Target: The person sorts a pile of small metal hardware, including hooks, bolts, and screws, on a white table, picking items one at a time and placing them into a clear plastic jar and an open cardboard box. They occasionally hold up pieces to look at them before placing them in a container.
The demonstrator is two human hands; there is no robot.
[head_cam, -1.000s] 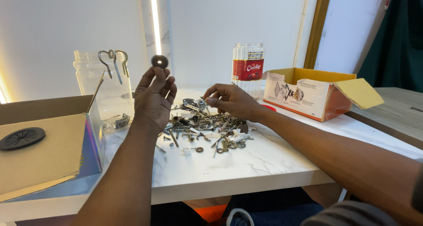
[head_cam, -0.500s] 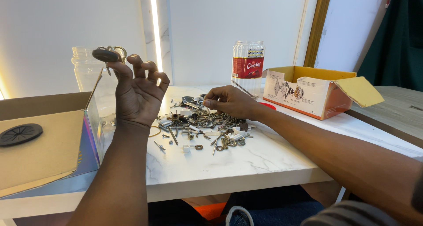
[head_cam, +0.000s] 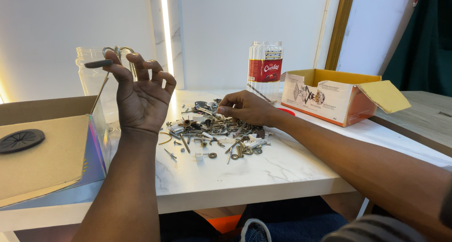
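Two hands work over the surface point(head_cam: 263, 171): the left hand point(head_cam: 141, 93) has swung its dark washer point(head_cam: 98, 63) leftward toward the clear jar point(head_cam: 94, 74), fingers clamped on it, while the right hand point(head_cam: 247, 107) keeps pinching into the hardware pile point(head_cam: 214, 133).

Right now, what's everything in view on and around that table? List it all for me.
small hardware pile: many pieces, grey and brass screws, hooks, washers; centre of white marble table
dark washer: one, pinched at left fingertips
clear glass jar: one, rear left, metal hooks over its rim
clear plastic jar: one, red label, rear centre
open cardboard box: one, yellow inside, right
brown cardboard box: one, left, black round disc on it
left hand: raised, palm toward camera
right hand: fingers in the pile
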